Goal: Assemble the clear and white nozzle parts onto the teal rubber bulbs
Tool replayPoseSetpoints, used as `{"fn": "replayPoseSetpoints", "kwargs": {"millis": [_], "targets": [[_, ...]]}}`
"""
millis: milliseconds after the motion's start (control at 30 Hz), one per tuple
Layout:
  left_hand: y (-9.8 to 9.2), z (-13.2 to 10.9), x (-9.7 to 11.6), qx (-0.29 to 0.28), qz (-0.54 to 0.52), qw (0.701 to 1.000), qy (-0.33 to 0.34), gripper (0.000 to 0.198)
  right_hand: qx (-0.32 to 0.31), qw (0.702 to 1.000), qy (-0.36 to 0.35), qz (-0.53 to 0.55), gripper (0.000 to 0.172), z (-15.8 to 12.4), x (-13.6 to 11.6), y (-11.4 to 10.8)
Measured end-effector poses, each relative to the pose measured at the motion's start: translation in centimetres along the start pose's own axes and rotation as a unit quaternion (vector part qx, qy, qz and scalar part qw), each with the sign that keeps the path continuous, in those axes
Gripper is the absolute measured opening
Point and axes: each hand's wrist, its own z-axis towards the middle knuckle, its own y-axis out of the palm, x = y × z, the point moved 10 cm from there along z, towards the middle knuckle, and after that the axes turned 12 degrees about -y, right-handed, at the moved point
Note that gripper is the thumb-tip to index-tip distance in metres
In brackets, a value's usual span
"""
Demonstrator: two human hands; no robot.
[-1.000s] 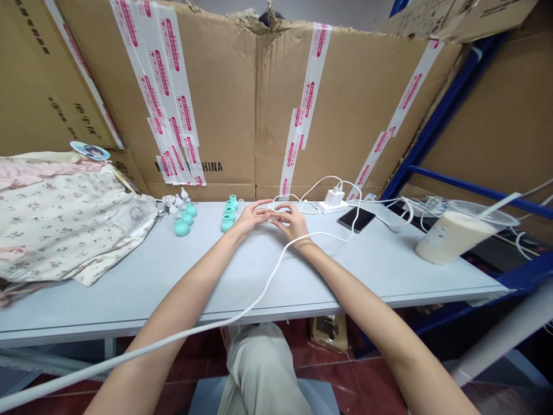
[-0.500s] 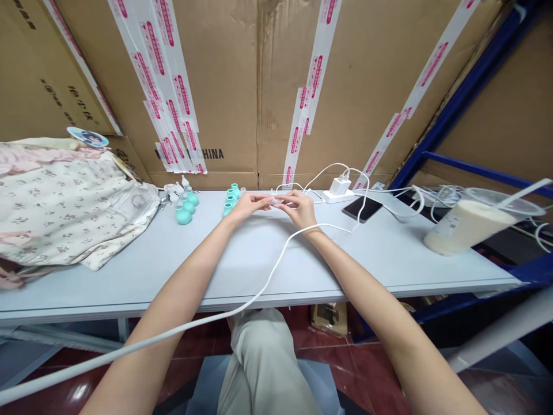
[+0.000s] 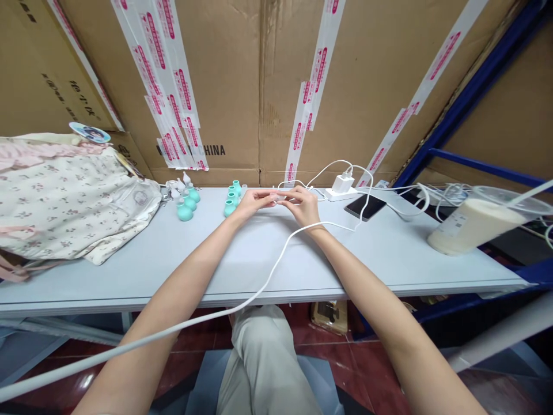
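My left hand (image 3: 251, 203) and my right hand (image 3: 303, 204) meet at the far middle of the pale table (image 3: 242, 271). Their fingertips pinch a small clear-white piece (image 3: 279, 197) between them; I cannot make out what it is. Just left of my left hand stand three teal bulbs (image 3: 231, 202) in a row. A second group of teal bulbs with white tips (image 3: 185, 202) stands further left. A white cable (image 3: 276, 265) crosses my right wrist and runs off the table's near edge.
A floral cloth bundle (image 3: 64, 196) fills the table's left end. A white charger (image 3: 343, 184), a dark phone (image 3: 367, 206) and tangled cables lie at the back right. A lidded cup of milky drink (image 3: 473, 225) lies on its side at the right. Taped cardboard (image 3: 259, 86) walls the back.
The camera has tipped down slightly, so the scene sits a little higher. Both hands stay together at the same spot, fingers working the small piece.
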Motion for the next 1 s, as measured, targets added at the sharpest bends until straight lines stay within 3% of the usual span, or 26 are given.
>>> {"fn": "replayPoseSetpoints", "kwargs": {"millis": [233, 367, 500, 633, 733, 867, 1000], "targets": [[-0.1, -0.2, 0.7, 0.019, 0.023, 0.999, 0.012, 0.044, 0.003, 1.000, -0.006, -0.009, 0.026, -0.2, 0.1, 0.1], [-0.5, 0.3, -0.6, 0.054, -0.028, 0.998, -0.007, 0.045, 0.005, 0.999, 0.009, -0.033, 0.029, -0.3, 0.4, 0.1], [0.7, 0.3, -1.9, 0.049, -0.095, 0.994, -0.029, 0.048, -0.001, 0.997, 0.015, -0.077, 0.026, -0.5, 0.1, 0.2], [1.1, -0.1, -1.8, 0.069, -0.096, 0.993, -0.028, 0.045, -0.012, 0.992, 0.037, -0.120, 0.019, -0.6, -0.1, 0.4], [0.7, 0.2, -1.6, 0.064, -0.085, 0.994, -0.023, 0.044, -0.025, 0.995, 0.035, -0.091, 0.023, -0.3, 0.3, 0.5], [-1.2, 0.8, -2.0, 0.083, -0.078, 0.993, -0.029, 0.042, -0.063, 0.988, 0.093, -0.105, 0.026, -0.2, 3.6, -0.9], [-2.7, 0.9, -2.4, 0.104, -0.040, 0.993, -0.045, 0.047, -0.147, 0.946, 0.208, -0.202, 0.026, -2.2, 8.1, -2.4]]}}
